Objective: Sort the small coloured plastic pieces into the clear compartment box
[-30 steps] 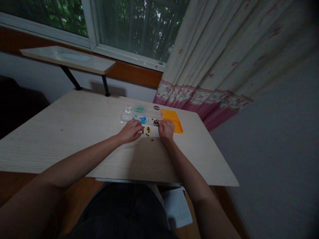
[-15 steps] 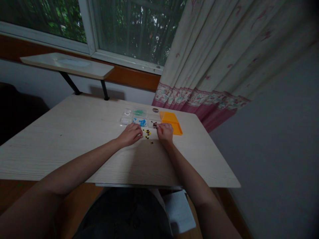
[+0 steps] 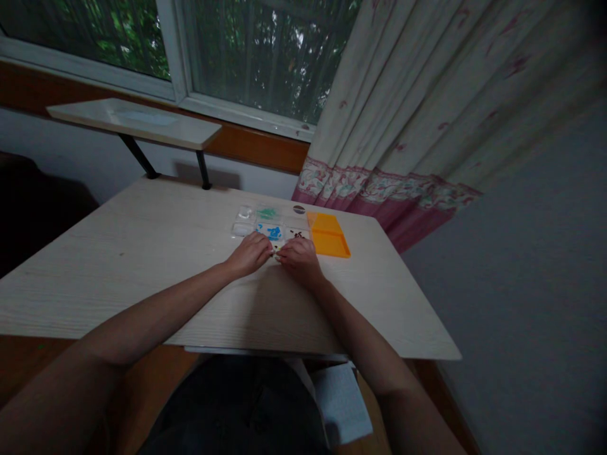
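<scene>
My left hand (image 3: 250, 253) rests on the wooden table (image 3: 156, 265), its fingers curled and pinched at their tips over a small heap of dark and yellow beads, now mostly hidden. My right hand (image 3: 296, 256) lies just beside it, fingertips touching the same spot, fingers bent together. Behind both hands sits a clear compartment box (image 3: 244, 221) holding blue beads (image 3: 271, 231), green beads (image 3: 266, 213) and dark beads (image 3: 298, 234). What either hand pinches is too small to name.
An orange tray (image 3: 328, 240) lies right of the box. A small round dark lid (image 3: 298, 208) sits at the box's far edge. A narrow shelf (image 3: 137, 120) stands behind the table under the window. A curtain (image 3: 427, 126) hangs at right. White paper (image 3: 341, 401) lies below the table edge.
My right hand has moved left from the dark-bead compartment to the loose beads beside my left hand, covering them. My left hand has stayed about where it was.
</scene>
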Action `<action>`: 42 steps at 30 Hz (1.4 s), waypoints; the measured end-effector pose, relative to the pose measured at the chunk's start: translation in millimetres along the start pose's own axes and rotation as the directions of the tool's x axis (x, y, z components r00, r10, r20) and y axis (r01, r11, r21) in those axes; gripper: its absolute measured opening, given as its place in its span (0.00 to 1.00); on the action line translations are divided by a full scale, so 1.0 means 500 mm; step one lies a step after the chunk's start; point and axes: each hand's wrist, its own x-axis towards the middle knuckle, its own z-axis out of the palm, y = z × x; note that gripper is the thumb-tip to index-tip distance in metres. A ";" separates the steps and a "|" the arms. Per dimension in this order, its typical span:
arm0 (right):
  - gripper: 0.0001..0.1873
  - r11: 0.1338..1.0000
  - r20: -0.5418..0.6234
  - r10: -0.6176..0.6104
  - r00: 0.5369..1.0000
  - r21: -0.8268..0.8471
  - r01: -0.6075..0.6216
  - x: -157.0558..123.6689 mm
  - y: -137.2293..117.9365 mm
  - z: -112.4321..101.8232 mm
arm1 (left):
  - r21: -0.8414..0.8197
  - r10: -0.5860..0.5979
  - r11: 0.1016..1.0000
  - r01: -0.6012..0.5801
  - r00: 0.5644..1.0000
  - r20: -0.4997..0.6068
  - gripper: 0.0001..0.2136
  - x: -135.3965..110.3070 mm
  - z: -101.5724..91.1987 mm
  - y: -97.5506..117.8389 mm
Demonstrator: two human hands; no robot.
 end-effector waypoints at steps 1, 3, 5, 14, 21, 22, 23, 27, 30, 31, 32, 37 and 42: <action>0.11 1.000 0.010 -0.004 1.000 0.000 0.004 0.000 -0.002 0.000 | -0.021 -0.010 1.000 0.010 1.000 -0.004 0.11 0.000 -0.002 0.000; 0.11 1.000 0.025 0.005 1.000 -0.006 -0.004 0.001 -0.003 -0.001 | -0.065 -0.039 0.997 0.038 0.999 -0.008 0.12 0.000 -0.004 0.001; 0.12 1.000 0.025 0.012 1.000 -0.008 -0.012 0.001 -0.005 -0.001 | -0.100 -0.070 0.993 0.068 0.997 -0.020 0.12 0.000 -0.006 0.003; 0.11 0.999 0.030 0.051 0.998 0.016 -0.052 0.004 -0.018 -0.001 | -0.162 -0.074 0.985 0.066 0.996 -0.045 0.11 0.000 0.000 0.019; 0.11 0.997 0.006 0.059 0.998 0.048 -0.060 0.002 -0.008 0.008 | -0.243 -0.104 0.967 0.081 0.991 -0.084 0.11 -0.002 0.001 0.016; 0.11 0.997 0.009 0.065 0.998 0.047 -0.066 0.002 -0.006 0.009 | -0.237 -0.099 0.969 0.076 0.991 -0.086 0.11 -0.002 0.001 0.016; 0.11 0.996 0.015 0.073 0.997 0.045 -0.073 0.001 -0.004 0.010 | -0.228 -0.090 0.971 0.068 0.992 -0.086 0.11 -0.003 0.002 0.015; 0.11 0.996 0.021 0.081 0.996 0.037 -0.082 -0.002 0.001 0.013 | -0.185 -0.051 0.982 0.035 0.995 -0.084 0.12 -0.004 0.002 0.017; 0.12 0.997 0.000 0.067 0.998 0.040 -0.067 -0.003 0.002 0.013 | -0.180 -0.052 0.983 0.037 0.996 -0.078 0.12 -0.003 0.000 0.020; 0.12 0.997 -0.007 0.066 0.998 0.039 -0.066 -0.003 0.003 0.012 | -0.181 -0.056 0.983 0.042 0.996 -0.074 0.13 -0.002 -0.001 0.021; 0.11 0.997 -0.016 0.070 0.997 0.036 -0.070 -0.002 0.005 0.011 | -0.182 -0.061 0.982 0.047 0.996 -0.071 0.13 -0.002 -0.002 0.021; 0.09 0.968 -0.117 0.243 0.963 -0.026 -0.248 -0.002 0.039 0.005 | -0.104 -0.071 0.993 0.063 0.994 -0.079 0.13 0.000 -0.001 0.013; 0.10 0.873 -0.243 0.463 0.852 -0.040 -0.486 -0.011 0.086 0.004 | 0.022 -0.115 0.993 0.117 0.989 -0.090 0.15 -0.003 0.012 0.000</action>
